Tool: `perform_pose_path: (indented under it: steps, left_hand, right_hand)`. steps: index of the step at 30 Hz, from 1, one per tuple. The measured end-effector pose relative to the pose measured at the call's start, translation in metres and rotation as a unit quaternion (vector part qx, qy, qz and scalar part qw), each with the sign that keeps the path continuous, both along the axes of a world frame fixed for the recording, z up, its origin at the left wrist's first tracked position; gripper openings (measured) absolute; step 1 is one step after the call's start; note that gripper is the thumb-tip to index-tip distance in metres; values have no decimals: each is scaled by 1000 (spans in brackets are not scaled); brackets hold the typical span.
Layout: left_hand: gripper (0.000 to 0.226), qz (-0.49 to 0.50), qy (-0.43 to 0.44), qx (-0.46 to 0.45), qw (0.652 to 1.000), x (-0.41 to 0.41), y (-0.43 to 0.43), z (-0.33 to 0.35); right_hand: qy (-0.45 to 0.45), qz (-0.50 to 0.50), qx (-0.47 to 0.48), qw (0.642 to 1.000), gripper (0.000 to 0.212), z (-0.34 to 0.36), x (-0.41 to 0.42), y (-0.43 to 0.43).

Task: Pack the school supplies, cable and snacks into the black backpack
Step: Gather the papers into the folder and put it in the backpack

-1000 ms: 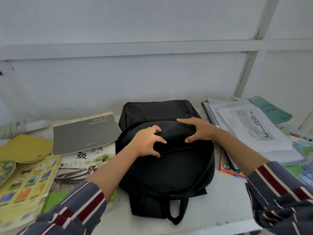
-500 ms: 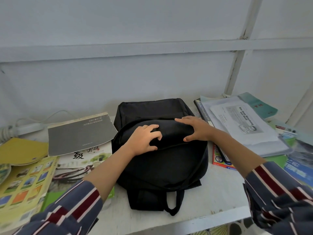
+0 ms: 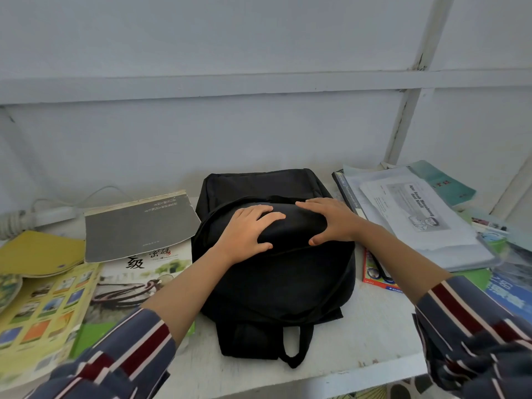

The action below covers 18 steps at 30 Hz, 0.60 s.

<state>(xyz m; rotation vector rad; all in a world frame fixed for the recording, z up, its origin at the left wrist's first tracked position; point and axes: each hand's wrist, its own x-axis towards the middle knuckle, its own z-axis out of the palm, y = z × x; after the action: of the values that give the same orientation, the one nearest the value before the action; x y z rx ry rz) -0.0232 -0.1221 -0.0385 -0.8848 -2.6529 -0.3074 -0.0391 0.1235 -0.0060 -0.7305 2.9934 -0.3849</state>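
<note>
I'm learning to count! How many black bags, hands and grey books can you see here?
black backpack: 1
hands: 2 (left hand, right hand)
grey book: 1
Total: 4

Soft, even daylight washes the pale grey-blue painted wall (image 3: pixel 259 133), with no hard shadows or glare. The black fabric backpack (image 3: pixel 276 283) swallows detail, its folds barely readable. Wide-angle distortion bends the frame edges, and the striped navy-and-maroon sleeves (image 3: pixel 129 355) smear with blur, worst at the bottom corners.
</note>
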Motion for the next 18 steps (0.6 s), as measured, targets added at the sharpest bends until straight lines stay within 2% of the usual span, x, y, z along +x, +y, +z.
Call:
perform_pose_path:
  steps: [10, 14, 18]
  left_hand:
    - [69, -30, 36, 39, 998, -4, 9, 1]
    - [63, -57, 0, 86, 995, -3, 29, 16]
    - [49, -75, -57, 170, 981, -2, 66, 32]
  right_hand:
    - [3, 10, -60, 998, 88, 10, 8, 1]
    - [-43, -24, -171, 984, 86, 18, 14, 19]
    - [-56, -105, -290, 950, 77, 28, 23, 59]
